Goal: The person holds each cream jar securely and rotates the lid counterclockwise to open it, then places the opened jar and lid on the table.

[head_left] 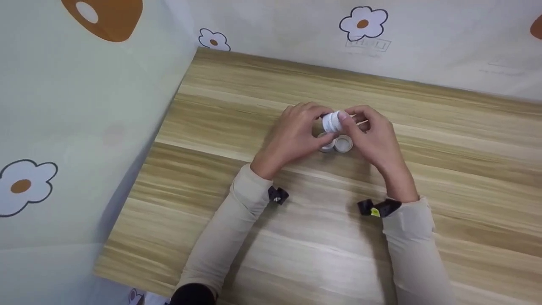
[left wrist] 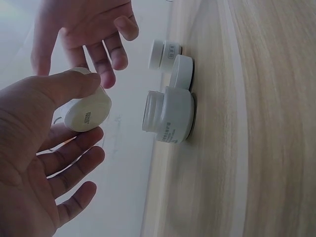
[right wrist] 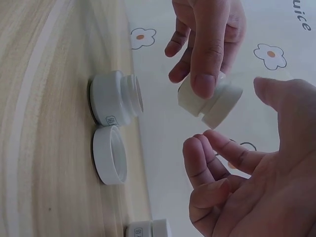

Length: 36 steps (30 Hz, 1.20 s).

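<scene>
My left hand [head_left: 296, 135] holds a small white capped jar [head_left: 333, 122] above the wooden surface [head_left: 444, 140], thumb curled over its top and fingers beneath it. In the left wrist view the jar [left wrist: 86, 111] lies tilted on its side, labelled base facing the camera. In the right wrist view its cap end [right wrist: 223, 106] points toward my right hand [right wrist: 247, 187].

My right hand [head_left: 374, 135] is spread, fingers relaxed, just beside the cap and gripping nothing; whether a fingertip touches it I cannot tell. The jar's long axis runs roughly across, from left hand to right.

Directly below stand an uncapped jar [left wrist: 168, 116] and, touching it or just beside it, a loose lid [left wrist: 181, 71] lying rim up. Another closed jar [left wrist: 162, 53] stands farther off.
</scene>
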{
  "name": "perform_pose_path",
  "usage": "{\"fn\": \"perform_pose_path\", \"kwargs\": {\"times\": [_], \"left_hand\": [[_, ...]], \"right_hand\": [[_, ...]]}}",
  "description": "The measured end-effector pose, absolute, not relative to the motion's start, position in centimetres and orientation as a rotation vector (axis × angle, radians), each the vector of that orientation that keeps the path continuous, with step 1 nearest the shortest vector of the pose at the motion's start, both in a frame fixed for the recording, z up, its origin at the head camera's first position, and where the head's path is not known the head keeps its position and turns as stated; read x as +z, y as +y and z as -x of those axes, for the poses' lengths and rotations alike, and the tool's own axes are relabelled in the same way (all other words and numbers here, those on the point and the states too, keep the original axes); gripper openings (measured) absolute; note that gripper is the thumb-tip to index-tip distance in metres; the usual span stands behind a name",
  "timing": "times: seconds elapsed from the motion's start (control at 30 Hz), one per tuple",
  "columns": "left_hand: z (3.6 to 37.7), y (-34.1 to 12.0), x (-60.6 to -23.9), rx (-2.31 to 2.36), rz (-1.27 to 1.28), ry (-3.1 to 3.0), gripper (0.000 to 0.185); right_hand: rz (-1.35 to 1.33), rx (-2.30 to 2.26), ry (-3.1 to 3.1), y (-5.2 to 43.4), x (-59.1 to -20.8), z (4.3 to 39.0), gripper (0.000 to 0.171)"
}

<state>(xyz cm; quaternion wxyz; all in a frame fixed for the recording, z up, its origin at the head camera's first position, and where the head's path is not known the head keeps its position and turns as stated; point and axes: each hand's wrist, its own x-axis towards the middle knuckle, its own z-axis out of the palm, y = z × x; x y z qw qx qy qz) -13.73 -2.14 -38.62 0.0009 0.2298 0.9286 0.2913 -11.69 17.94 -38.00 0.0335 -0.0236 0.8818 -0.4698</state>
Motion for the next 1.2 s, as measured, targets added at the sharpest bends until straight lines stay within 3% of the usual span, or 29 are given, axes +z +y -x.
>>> {"fn": "perform_pose_path", "kwargs": {"times": [0.37,0.83,1.2], "left_hand": [[13.89,-1.92,-38.44,0.922,-0.735,2.904,0.045],[14.13,-1.80,-38.32,0.883,-0.716,2.898,0.053],[14.17,-2.00,-38.69,0.918,-0.704,2.899,0.048]], "right_hand": [[0.138,-1.454,2.715,17.92,-37.76,11.96,0.041],[0.180,-1.472,2.676,18.00,-37.52,12.20,0.039],[0.180,-1.513,2.704,18.04,-37.70,12.02,0.040]]}}
